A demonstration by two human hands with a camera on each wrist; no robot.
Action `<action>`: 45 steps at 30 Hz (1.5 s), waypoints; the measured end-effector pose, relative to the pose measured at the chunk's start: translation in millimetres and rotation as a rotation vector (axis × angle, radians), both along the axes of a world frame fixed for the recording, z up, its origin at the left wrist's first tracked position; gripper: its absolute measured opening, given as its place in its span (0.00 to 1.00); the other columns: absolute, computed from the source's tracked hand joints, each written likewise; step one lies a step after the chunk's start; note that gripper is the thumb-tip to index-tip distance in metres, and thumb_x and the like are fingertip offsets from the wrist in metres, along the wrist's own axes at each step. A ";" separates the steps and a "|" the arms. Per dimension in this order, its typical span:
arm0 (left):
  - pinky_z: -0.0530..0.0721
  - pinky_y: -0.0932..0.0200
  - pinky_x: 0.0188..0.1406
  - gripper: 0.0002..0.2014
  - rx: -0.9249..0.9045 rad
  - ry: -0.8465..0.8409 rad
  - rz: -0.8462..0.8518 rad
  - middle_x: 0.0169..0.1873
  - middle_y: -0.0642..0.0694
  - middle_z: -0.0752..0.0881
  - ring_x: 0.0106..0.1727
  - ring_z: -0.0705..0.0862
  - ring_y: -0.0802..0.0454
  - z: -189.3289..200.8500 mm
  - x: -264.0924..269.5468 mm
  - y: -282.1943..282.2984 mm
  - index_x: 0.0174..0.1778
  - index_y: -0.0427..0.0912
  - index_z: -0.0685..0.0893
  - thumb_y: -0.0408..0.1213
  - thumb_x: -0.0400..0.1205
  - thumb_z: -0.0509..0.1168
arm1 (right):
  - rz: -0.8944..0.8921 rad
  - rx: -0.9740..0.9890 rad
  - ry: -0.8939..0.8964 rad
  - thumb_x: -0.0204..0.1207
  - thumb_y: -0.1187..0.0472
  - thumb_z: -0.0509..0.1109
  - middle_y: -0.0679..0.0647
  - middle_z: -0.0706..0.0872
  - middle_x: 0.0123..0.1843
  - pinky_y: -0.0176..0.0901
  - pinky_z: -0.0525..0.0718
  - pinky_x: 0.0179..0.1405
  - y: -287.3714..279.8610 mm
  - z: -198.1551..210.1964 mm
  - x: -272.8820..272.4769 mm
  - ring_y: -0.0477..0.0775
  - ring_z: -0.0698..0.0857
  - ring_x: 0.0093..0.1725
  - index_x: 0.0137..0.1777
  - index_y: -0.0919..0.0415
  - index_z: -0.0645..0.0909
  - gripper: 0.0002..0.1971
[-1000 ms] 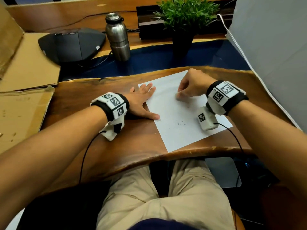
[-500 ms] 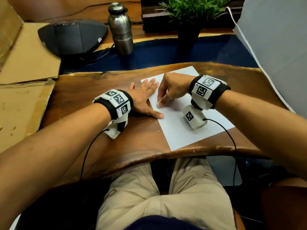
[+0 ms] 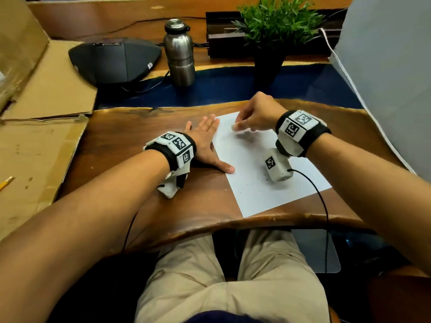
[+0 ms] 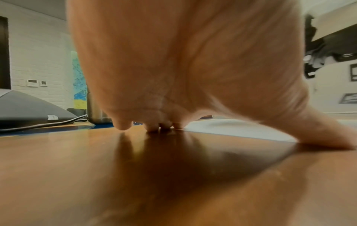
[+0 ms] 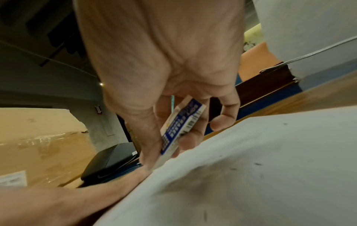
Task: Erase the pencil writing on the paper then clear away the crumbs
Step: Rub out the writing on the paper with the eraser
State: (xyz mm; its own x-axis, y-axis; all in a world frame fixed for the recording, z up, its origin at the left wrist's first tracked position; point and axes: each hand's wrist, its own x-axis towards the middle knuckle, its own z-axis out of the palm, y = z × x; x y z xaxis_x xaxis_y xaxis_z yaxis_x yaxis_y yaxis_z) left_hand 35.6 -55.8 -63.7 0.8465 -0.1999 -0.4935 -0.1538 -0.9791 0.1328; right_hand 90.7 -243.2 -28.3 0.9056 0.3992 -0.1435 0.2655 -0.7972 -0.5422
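Landmark = the paper (image 3: 268, 169), lying on the wooden desk (image 3: 144, 213).

Far left of the paper: cardboard (image 3: 44, 145), w/ a pencil (image 3: 5, 183) lying on it. Behind-left of the paper: a dark speaker unit (image 3: 114, 59) and a steel bottle (image 3: 179, 52).

At the paper's left edge the left hand (image 3: 205, 145) is lying flat, fingers straight, thumb pressing the sheet's edge, pinning it, gripping nothing. Wrist view is showing fingertips (image 4: 154, 128) down on the wood.

Over the paper's far-left part the right hand (image 3: 256, 115) is pinching an eraser (image 5: 179, 130) btwn thumb and fingers, its bare end touching or nearly touching the sheet; can't tell which. The eraser is wearing a blue-and-white sleeve.

Dark crumbs (image 3: 261, 178) are lying scattered on the near half of the paper. Behind the paper: a potted plant (image 3: 275, 31).

Handling, imo: paper is thin, light, prob. sliding and creasing easily, so keep it pinned near the rubbed spot. Eraser is small, soft, grippy; best held low on the sleeve. Crumbs are featherlight, needing gentle brushing.
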 end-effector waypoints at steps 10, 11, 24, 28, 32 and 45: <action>0.31 0.34 0.81 0.80 -0.005 0.009 0.012 0.82 0.50 0.25 0.83 0.27 0.51 -2.4 3.2 1.1 0.84 0.47 0.28 0.86 0.48 0.64 | 0.017 -0.009 0.022 0.66 0.53 0.86 0.49 0.90 0.35 0.41 0.86 0.38 36.0 -22.0 5.5 0.47 0.87 0.38 0.40 0.56 0.93 0.08; 0.31 0.34 0.81 0.80 0.004 0.017 0.013 0.82 0.49 0.24 0.83 0.27 0.50 -1.6 3.4 0.5 0.84 0.47 0.27 0.86 0.48 0.64 | 0.089 -0.039 0.049 0.66 0.53 0.86 0.50 0.91 0.36 0.40 0.85 0.37 35.4 -21.3 1.7 0.47 0.87 0.38 0.41 0.56 0.94 0.09; 0.29 0.35 0.81 0.80 0.005 0.003 0.026 0.82 0.49 0.24 0.83 0.27 0.50 -4.3 2.9 0.4 0.83 0.47 0.27 0.86 0.48 0.64 | 0.047 -0.082 0.193 0.61 0.51 0.88 0.53 0.92 0.38 0.41 0.84 0.39 34.0 -13.7 -3.8 0.46 0.85 0.38 0.41 0.58 0.94 0.13; 0.29 0.35 0.81 0.81 -0.014 0.002 0.028 0.82 0.50 0.24 0.83 0.27 0.50 -5.5 3.1 -0.1 0.83 0.47 0.27 0.86 0.47 0.65 | -0.107 -0.033 0.082 0.59 0.50 0.89 0.51 0.91 0.39 0.41 0.88 0.46 44.7 -9.0 10.2 0.48 0.89 0.48 0.44 0.57 0.94 0.16; 0.29 0.35 0.80 0.80 -0.006 0.009 0.023 0.82 0.49 0.24 0.83 0.27 0.50 -3.8 2.5 -0.4 0.83 0.47 0.27 0.85 0.48 0.65 | 0.000 -0.083 0.016 0.63 0.51 0.87 0.50 0.91 0.37 0.40 0.86 0.43 43.1 -13.8 1.3 0.48 0.88 0.46 0.42 0.57 0.94 0.12; 0.28 0.34 0.79 0.80 0.006 0.007 0.023 0.82 0.49 0.24 0.83 0.27 0.50 -1.6 1.1 -0.5 0.84 0.47 0.27 0.85 0.49 0.65 | 0.105 -0.179 0.238 0.58 0.51 0.88 0.57 0.93 0.40 0.46 0.86 0.43 34.7 -4.1 11.4 0.51 0.86 0.38 0.40 0.55 0.94 0.13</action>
State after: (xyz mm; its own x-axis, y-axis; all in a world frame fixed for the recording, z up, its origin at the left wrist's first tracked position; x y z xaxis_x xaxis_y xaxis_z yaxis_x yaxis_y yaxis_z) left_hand 36.7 -56.3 -65.3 0.8473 -0.1778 -0.5006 -0.1304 -0.9831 0.1284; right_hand 102.1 -208.5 -32.4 0.7933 0.4380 -0.4228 0.2339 -0.8605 -0.4526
